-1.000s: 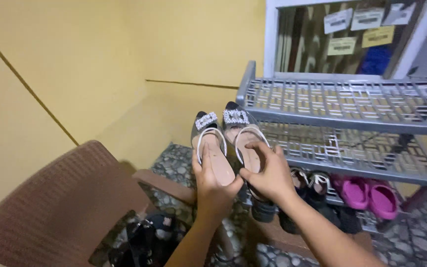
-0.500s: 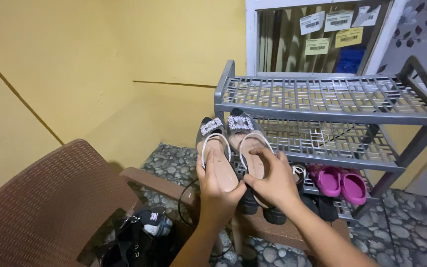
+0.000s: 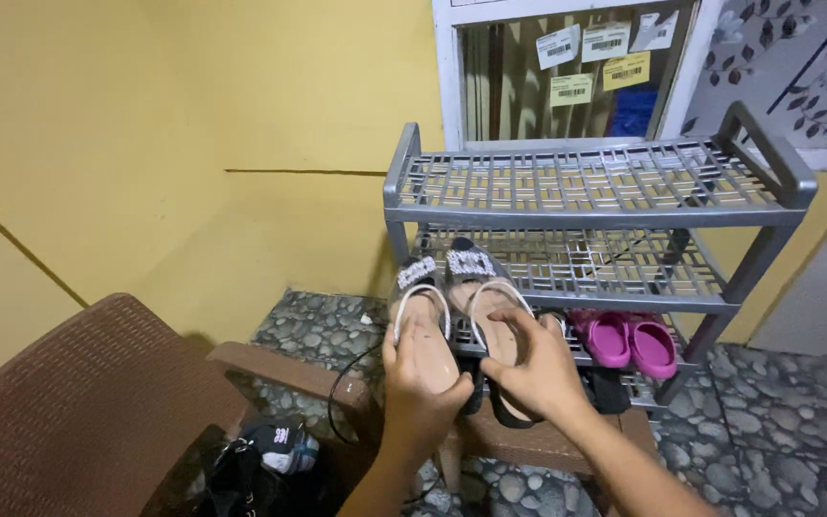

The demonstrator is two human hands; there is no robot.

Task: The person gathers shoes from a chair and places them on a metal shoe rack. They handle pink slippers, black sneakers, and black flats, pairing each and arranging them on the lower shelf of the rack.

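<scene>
I hold a pair of grey slingback heeled shoes with sparkly square buckles side by side in front of a grey plastic shoe rack. My left hand grips the left shoe from below, thumb on its beige insole. My right hand holds the right shoe, fingers lying across its insole. The toes point at the rack's middle shelf, whose left end is bare. Both black heels hang below my hands.
A pair of pink clogs and dark sandals sit on the rack's bottom shelf. A brown woven plastic chair stands at lower left, dark things on its seat. The floor is pebble-patterned tile; a yellow wall stands behind.
My view has shifted so the rack sits lower and further left in frame. The shoes stay in both hands, now level with the middle shelf's left end.
</scene>
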